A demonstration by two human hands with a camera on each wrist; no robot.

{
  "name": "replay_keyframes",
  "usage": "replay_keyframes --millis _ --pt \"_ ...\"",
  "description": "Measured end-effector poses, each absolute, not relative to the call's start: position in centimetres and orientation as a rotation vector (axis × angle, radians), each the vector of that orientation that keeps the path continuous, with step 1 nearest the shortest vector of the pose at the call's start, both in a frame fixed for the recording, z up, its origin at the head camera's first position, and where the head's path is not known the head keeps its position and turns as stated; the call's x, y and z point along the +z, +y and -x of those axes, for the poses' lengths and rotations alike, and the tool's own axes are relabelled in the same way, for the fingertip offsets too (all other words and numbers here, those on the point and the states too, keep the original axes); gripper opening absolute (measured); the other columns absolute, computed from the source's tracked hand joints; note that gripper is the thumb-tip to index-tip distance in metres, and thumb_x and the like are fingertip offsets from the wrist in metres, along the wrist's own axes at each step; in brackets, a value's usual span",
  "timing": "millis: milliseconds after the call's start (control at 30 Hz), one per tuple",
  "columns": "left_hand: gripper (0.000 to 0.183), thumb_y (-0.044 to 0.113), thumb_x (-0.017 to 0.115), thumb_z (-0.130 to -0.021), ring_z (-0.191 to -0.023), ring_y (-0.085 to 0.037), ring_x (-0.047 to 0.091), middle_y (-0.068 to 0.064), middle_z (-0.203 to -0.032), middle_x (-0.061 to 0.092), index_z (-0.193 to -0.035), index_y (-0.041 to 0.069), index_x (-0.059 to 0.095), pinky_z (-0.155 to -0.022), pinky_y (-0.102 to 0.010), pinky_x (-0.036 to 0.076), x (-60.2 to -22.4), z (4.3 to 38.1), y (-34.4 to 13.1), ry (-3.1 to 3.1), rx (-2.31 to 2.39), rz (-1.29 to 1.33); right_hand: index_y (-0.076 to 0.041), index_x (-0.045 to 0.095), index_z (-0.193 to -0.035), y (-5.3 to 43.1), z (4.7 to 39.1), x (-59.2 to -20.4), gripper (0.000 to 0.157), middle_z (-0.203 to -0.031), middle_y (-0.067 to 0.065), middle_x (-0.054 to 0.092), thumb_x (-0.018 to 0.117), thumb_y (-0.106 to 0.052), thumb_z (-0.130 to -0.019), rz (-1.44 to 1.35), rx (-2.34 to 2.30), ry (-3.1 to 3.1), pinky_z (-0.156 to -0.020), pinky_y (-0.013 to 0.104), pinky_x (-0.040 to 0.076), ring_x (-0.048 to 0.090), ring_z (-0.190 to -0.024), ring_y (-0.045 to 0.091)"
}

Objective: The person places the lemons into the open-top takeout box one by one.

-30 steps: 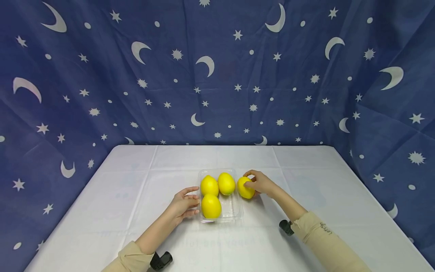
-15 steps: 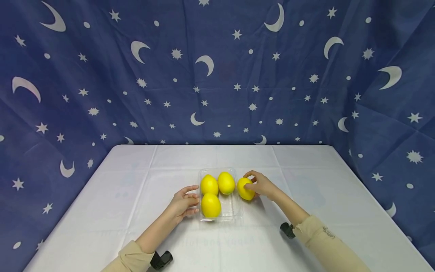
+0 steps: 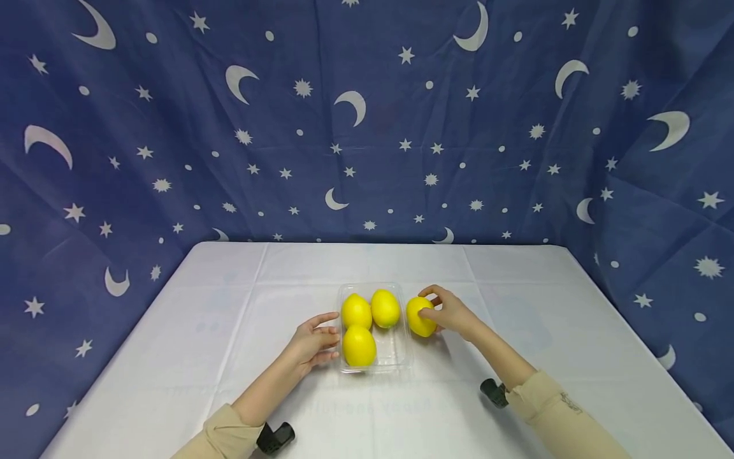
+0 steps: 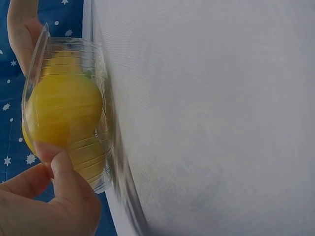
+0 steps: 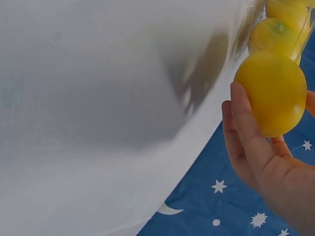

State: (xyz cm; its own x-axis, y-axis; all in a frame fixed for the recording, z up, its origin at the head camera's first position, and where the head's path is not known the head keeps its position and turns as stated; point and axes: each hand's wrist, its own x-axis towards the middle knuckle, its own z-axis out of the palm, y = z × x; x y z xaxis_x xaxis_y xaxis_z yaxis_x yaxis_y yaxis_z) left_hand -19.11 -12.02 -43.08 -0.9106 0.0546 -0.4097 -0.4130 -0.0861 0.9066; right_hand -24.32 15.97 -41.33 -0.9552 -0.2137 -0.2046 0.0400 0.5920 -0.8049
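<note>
A clear plastic container stands on the table with three yellow lemons in it. One lemon lies at its near left, another lemon at the far left, and a third lemon at the far right; its near right corner holds no lemon. My left hand pinches the container's left rim, as the left wrist view shows at the thumb and fingers. Just outside the right wall, my right hand grips a further lemon between thumb and fingers, apart from the container.
A white cloth covers the table. Behind and at both sides hangs a blue curtain with moons and stars. Black wrist devices are worn at both sleeves.
The head view has shifted a little. My right hand with its lemon has moved very slightly right, away from the container. My left hand stays at the rim.
</note>
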Motion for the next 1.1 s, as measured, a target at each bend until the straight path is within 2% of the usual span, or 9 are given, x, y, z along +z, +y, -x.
replay_keyframes --millis 300,600,1100 --pt "0.049 -0.008 0.057 -0.086 -0.069 -0.01 0.055 0.002 -0.083 0.054 -0.132 0.006 0.049 -0.054 -0.018 0.054 -42.9 19.1 -12.1 1.866 2.072 0.375 -0.007 0.046 -0.136 16.3 23.9 -41.1 0.048 -0.125 0.026 0.046 0.058 -0.013 -0.09 0.174 -1.303 2.558 -0.069 0.032 0.059 0.055 -0.097 0.029" --pt "0.048 -0.008 0.057 -0.086 -0.069 -0.01 0.054 0.002 -0.083 0.055 -0.131 0.006 0.05 -0.054 -0.018 0.054 -43.1 19.2 -12.1 1.859 2.079 0.393 -0.006 0.048 -0.134 16.4 23.3 -40.4 0.044 -0.127 0.026 0.046 0.058 -0.011 -0.091 0.206 -1.344 2.552 -0.068 0.032 0.059 0.05 -0.109 0.036" --pt "0.049 -0.007 0.058 -0.085 -0.07 -0.012 0.053 0.001 -0.085 0.055 -0.131 0.006 0.05 -0.055 -0.018 0.053 -43.2 19.1 -12.1 1.847 2.088 0.386 -0.007 0.052 -0.127 15.4 22.3 -39.0 0.041 -0.117 0.023 0.05 0.062 -0.011 -0.088 0.333 -1.359 2.526 -0.067 0.032 0.059 0.058 -0.085 0.023"
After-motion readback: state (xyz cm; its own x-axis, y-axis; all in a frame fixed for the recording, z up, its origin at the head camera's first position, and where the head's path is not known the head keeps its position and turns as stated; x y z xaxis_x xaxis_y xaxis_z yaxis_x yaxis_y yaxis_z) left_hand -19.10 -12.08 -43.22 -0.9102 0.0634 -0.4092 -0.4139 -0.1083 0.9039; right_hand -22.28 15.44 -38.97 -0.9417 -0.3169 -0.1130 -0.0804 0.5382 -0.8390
